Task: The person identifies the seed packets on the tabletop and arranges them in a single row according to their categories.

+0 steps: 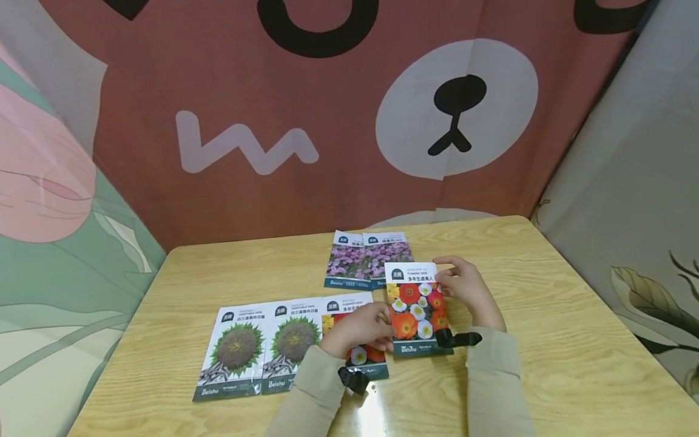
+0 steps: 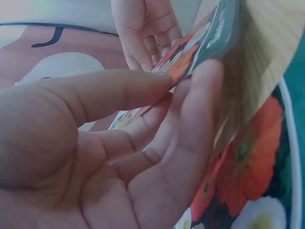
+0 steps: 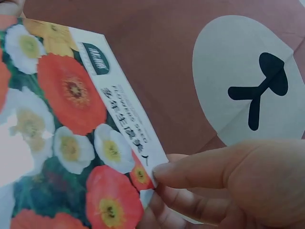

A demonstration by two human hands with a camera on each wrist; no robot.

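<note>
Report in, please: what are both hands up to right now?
Left hand pinches raised poppy packet by its left edge. Right hand pinches its right edge, near the top. Nothing visibly blocking; purple-flower packets lie just beyond.

We log the held poppy packet (image 3: 71, 124) as thin, smooth and glossy; coated paper or plastic film, we cannot tell which. White glare washes out part of its face in the right wrist view. The 2 sunflower packets (image 1: 237, 349), 2 purple-flower packets (image 1: 347, 261) and the lower poppy packet (image 1: 358, 357) show a similar smooth printed finish. We read the table (image 1: 557, 364) as pale, wood-grained and smooth, with 1 bright reflection between the sleeves (image 1: 317, 391). Backdrop (image 1: 338, 200): matt cloth, faintly creased. Sleeves: matt cloth. Wrist mounts (image 1: 355, 380): black, plastic-looking.
</note>
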